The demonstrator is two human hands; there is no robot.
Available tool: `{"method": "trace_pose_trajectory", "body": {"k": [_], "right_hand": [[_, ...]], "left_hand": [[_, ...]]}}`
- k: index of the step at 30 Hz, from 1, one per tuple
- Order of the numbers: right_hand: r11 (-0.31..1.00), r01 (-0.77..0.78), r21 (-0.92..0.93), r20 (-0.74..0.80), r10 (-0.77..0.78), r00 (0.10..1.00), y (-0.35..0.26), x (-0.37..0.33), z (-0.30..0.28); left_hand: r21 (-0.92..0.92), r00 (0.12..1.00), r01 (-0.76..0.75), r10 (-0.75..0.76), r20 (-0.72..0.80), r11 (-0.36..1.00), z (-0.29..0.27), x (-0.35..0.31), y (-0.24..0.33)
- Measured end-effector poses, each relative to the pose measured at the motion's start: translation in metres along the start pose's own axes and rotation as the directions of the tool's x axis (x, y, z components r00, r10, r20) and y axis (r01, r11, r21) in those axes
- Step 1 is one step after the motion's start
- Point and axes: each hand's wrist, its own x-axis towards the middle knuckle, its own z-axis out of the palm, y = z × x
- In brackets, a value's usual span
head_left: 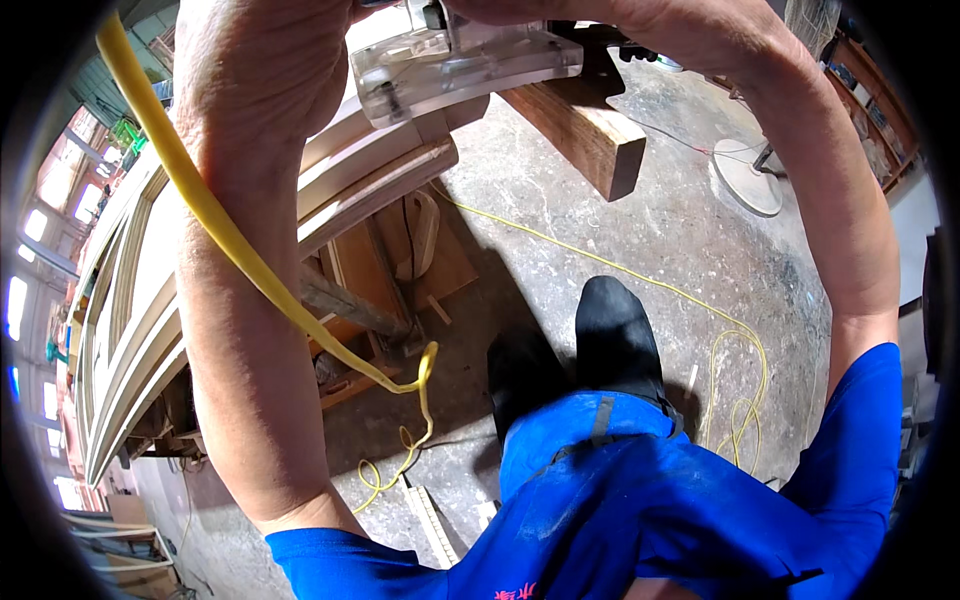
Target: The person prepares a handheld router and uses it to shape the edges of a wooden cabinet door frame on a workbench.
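Observation:
A tool with a clear plastic base [470, 72] sits at the top of the view, over the end of a curved pale wooden piece [385, 190]. Its upper part is cut off by the picture's edge. My right hand [505, 10] comes in from the right and lies against the tool just above the base, apparently gripping it; its fingers barely show. To the left of the base is my left hand [265, 65], its fingers beyond the top edge. A thick yellow hose [215, 215] passes across my left forearm. A brown wooden block [585, 140] juts out right of the base.
Several curved pale wooden pieces [125, 300] are stacked at left. Below the bench lie wooden parts [360, 270]. Thin yellow line [610, 262] runs over the concrete floor [700, 240] and coils right of my feet. A round stand base [745, 178] stands at far right.

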Motion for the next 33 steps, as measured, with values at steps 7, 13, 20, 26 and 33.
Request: {"method": "trace_pose_trajectory", "body": {"k": [7,13,20,26,33], "right_hand": [[0.932,-0.157,0.327,0.21,0.09,0.973,0.008,0.009,-0.023],[0.905,-0.09,0.415,0.15,0.029,0.988,0.025,0.014,-0.007],[0.966,0.08,0.248,-0.039,-0.073,0.997,0.047,0.012,0.008],[0.892,-0.023,0.451,0.091,-0.02,0.996,0.043,0.009,0.007],[0.913,-0.103,0.396,0.204,0.022,0.979,0.035,0.009,-0.004]], "left_hand": [[0.048,0.979,0.146,-0.137,-0.149,0.988,0.018,-0.004,0.008],[0.317,0.951,0.252,-0.174,-0.256,0.914,0.011,-0.012,0.009],[0.452,0.933,0.361,-0.316,-0.175,0.816,-0.01,-0.033,0.027],[0.753,0.813,0.401,-0.582,-0.03,0.521,-0.01,-0.055,0.042],[0.814,0.867,0.272,-0.497,0.023,0.513,-0.017,-0.061,0.037]]}}
